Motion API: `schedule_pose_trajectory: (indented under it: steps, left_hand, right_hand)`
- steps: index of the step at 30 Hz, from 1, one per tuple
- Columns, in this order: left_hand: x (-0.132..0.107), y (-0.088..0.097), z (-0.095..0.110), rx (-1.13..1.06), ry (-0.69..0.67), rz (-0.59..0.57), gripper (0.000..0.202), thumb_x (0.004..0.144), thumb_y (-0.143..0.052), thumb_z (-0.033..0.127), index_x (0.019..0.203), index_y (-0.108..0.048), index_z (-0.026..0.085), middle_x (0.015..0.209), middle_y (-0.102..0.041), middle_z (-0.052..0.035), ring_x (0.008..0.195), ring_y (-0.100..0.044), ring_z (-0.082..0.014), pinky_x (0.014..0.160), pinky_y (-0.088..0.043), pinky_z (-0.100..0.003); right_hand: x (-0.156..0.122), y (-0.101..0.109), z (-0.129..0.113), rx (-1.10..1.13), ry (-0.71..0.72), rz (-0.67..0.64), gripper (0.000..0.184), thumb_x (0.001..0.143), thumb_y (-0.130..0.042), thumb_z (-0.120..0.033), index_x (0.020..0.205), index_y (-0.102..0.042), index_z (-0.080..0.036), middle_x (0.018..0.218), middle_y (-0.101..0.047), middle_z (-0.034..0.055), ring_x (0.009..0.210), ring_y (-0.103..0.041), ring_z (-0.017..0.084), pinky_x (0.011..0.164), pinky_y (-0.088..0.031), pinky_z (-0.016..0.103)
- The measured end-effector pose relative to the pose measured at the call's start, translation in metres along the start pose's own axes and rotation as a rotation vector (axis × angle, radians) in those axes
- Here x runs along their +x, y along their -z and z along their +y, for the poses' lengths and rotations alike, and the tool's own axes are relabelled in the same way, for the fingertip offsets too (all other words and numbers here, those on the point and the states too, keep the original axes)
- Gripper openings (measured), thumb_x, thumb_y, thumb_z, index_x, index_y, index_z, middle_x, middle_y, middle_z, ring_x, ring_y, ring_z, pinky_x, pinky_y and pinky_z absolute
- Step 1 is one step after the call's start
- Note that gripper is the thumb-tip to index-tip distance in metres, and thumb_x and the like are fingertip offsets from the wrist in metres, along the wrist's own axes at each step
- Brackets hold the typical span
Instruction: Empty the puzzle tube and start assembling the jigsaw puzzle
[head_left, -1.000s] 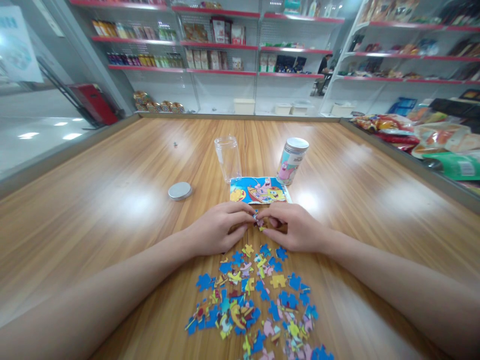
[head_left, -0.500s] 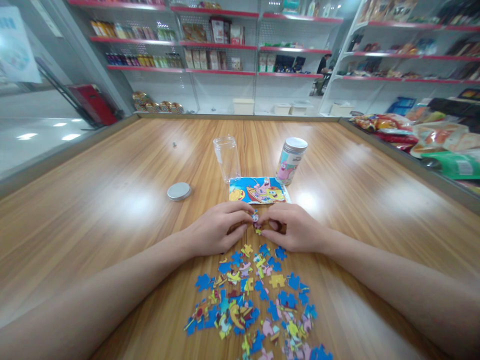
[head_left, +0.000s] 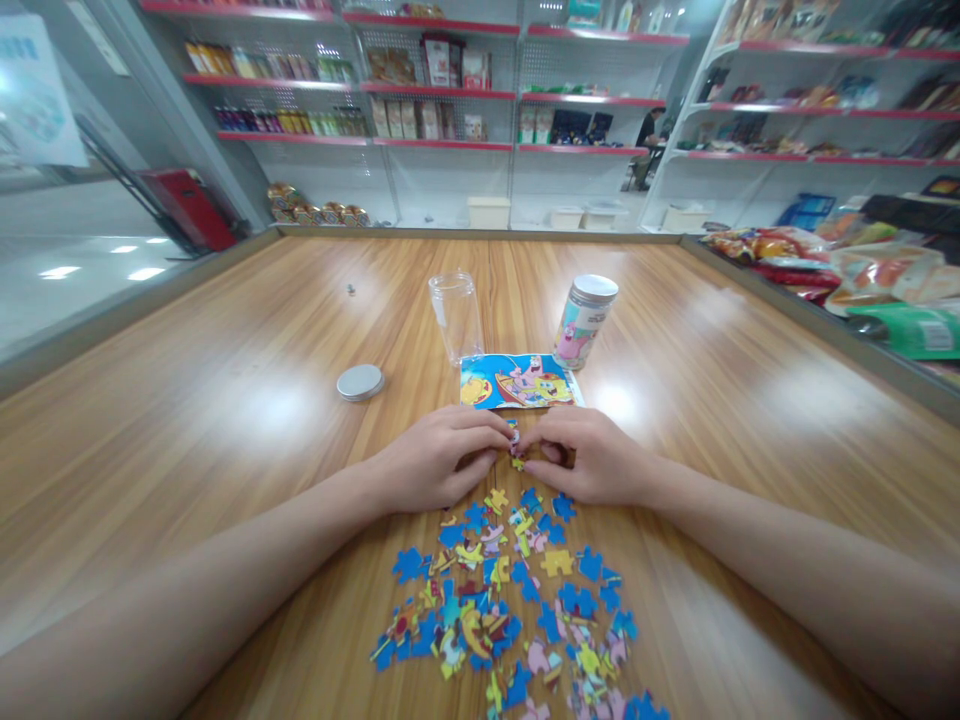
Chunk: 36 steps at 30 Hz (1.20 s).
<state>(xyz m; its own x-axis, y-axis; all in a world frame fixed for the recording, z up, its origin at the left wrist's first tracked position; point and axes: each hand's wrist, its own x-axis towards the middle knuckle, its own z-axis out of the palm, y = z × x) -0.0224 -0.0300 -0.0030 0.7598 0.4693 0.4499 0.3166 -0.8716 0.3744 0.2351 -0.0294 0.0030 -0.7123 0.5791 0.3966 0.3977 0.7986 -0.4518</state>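
Note:
Between my fingertips, on the wooden table (head_left: 285, 470), lie a few small jigsaw puzzle pieces (head_left: 516, 440), partly covered by the fingers. My left hand (head_left: 450, 455) presses them from the left with bent fingers. From the right, my right hand (head_left: 589, 452) pinches at the same pieces with its thumb and forefinger. Just beyond the hands is a picture card (head_left: 517, 382) with cartoon figures on blue. Nearer to me spreads a loose heap of puzzle pieces (head_left: 472, 630), blue, yellow and pink.
A clear plastic jar (head_left: 456, 320) and a printed canister (head_left: 585, 322) with a silver lid stand behind the card. To the left lies a round silver lid (head_left: 360, 382). Packaged goods (head_left: 885, 285) crowd the right edge. Store shelves (head_left: 442, 90) line the back, with a person (head_left: 646, 145) beyond.
My left fingers have shifted slightly right over the small pieces and cover more of them. My right hand stays almost where it was.

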Motion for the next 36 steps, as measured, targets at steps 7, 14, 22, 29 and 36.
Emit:
schedule_pose_trajectory:
  steps: [7, 14, 22, 29, 36]
  left_hand:
    - [0.0022, 0.0019, 0.0024, -0.001, -0.012, 0.013, 0.022, 0.094, -0.054, 0.012, 0.111, -0.068, 0.016, 0.118, -0.070, -0.0099, 0.107, -0.068, -0.0201, 0.095, -0.059, -0.038]
    - [0.0023, 0.0019, 0.0022, -0.002, -0.016, 0.017, 0.023, 0.093, -0.055, 0.010, 0.111, -0.068, 0.016, 0.121, -0.070, -0.0095, 0.109, -0.068, -0.0201, 0.095, -0.058, -0.038]
    - [0.0031, 0.0022, 0.0021, -0.010, -0.013, 0.006, 0.024, 0.094, -0.054, 0.010, 0.111, -0.069, 0.016, 0.120, -0.071, -0.0095, 0.109, -0.068, -0.0200, 0.095, -0.058, -0.039]
    - [0.0020, 0.0023, 0.0020, -0.006, -0.018, 0.016, 0.023, 0.094, -0.054, 0.011, 0.111, -0.070, 0.016, 0.119, -0.072, -0.0104, 0.107, -0.069, -0.0206, 0.093, -0.060, -0.039]
    - [0.0011, 0.0016, 0.0007, -0.006, -0.015, 0.006, 0.027, 0.094, -0.054, 0.011, 0.115, -0.070, 0.017, 0.120, -0.071, -0.0114, 0.108, -0.069, -0.0211, 0.095, -0.060, -0.041]
  right_hand:
    - [-0.0008, -0.0002, -0.0010, 0.001, -0.011, -0.007, 0.015, 0.089, -0.067, -0.027, 0.102, -0.070, -0.019, 0.064, -0.054, -0.0042, 0.065, -0.054, 0.013, 0.069, -0.042, 0.027]
    - [-0.0001, -0.0008, -0.0027, -0.006, -0.070, -0.007, 0.026, 0.087, -0.069, -0.029, 0.110, -0.068, -0.018, 0.062, -0.053, -0.0056, 0.062, -0.052, 0.013, 0.066, -0.040, 0.027]
    - [0.0003, 0.0003, -0.0029, -0.007, -0.046, -0.017, 0.021, 0.086, -0.069, -0.025, 0.106, -0.069, -0.020, 0.062, -0.054, -0.0056, 0.063, -0.053, 0.013, 0.069, -0.041, 0.027]
    - [0.0013, 0.0028, -0.0048, 0.019, -0.034, -0.028, 0.019, 0.084, -0.070, -0.023, 0.102, -0.070, -0.020, 0.062, -0.052, -0.0058, 0.063, -0.053, 0.012, 0.070, -0.042, 0.028]
    - [0.0011, 0.0032, -0.0050, 0.031, -0.015, -0.033, 0.017, 0.083, -0.069, -0.023, 0.100, -0.070, -0.020, 0.062, -0.052, -0.0054, 0.063, -0.054, 0.013, 0.070, -0.042, 0.028]
